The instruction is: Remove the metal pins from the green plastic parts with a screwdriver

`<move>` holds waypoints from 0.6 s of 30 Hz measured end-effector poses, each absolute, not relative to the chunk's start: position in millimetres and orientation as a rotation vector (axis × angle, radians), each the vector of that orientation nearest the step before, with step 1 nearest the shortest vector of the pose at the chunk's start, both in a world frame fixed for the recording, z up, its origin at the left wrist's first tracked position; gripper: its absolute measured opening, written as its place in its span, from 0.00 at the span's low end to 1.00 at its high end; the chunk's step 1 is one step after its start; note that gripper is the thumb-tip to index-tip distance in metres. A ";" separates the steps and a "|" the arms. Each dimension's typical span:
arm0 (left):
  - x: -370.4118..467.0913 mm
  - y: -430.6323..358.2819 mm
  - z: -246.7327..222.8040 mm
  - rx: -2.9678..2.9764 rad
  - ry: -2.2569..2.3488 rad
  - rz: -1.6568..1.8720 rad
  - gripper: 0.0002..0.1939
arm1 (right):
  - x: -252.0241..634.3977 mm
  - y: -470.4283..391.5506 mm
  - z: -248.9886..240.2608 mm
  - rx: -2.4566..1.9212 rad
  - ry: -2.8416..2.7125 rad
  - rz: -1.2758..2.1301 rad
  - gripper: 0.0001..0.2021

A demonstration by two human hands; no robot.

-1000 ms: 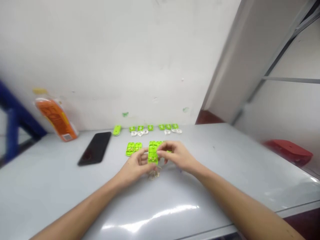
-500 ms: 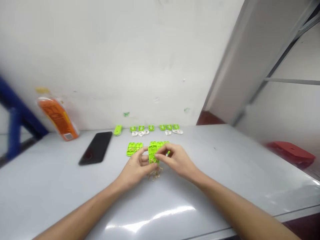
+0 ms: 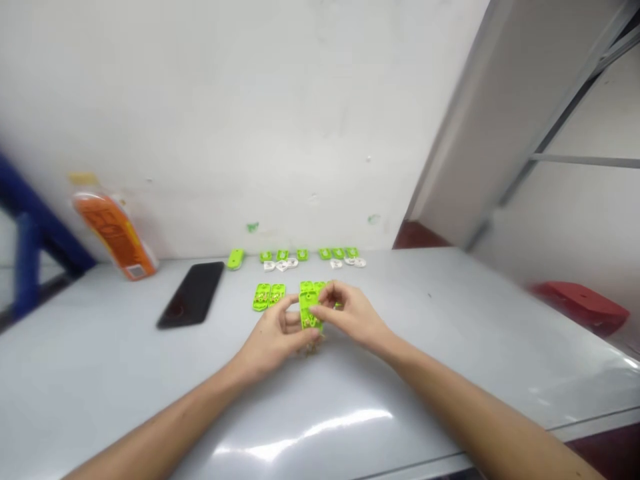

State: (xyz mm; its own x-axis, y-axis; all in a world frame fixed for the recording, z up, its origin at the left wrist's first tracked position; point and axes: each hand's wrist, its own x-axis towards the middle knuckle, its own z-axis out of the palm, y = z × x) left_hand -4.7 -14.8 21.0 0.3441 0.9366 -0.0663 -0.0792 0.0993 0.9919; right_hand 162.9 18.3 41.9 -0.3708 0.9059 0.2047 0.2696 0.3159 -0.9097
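green case [image 3: 309, 303] just below frame centre, held over the bench [image 3: 430, 333]. left hand [image 3: 270, 337] grips its sides; right hand [image 3: 356, 320] fingertips at its open face, can't tell if grasping anything. best brace firmly, press gently. long axis runs up-down in frame, far end wallward, open side toward the viewer.

Your left forearm [image 3: 175, 413] slants in from lower left, your right forearm [image 3: 465, 397] from lower right; both bare, converging ahead of you. Wrists nearly straight. Your left hand [image 3: 270, 338]: palm facing inward, thumb [image 3: 303, 339] stretched low toward right, fingers [image 3: 291, 320] bent above it in light hold. Your right hand [image 3: 355, 319]: back of hand showing, index finger arched, thumb pointing left, fingertip contact partly hidden. Hands close together, right fingertips slightly above left thumb.
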 end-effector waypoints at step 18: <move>-13.6 -7.0 24.1 1.115 1.021 1.014 0.32 | 184.8 24.6 39.1 -1.168 -2.497 0.875 0.10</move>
State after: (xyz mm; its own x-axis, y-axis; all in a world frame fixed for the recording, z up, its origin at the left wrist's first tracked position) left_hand -13.6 -7.0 24.1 0.2209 0.9681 -0.1185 -0.1116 0.1458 0.9830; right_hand 184.8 24.6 39.1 -0.6479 0.7613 -0.0270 0.6117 0.4988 -0.6141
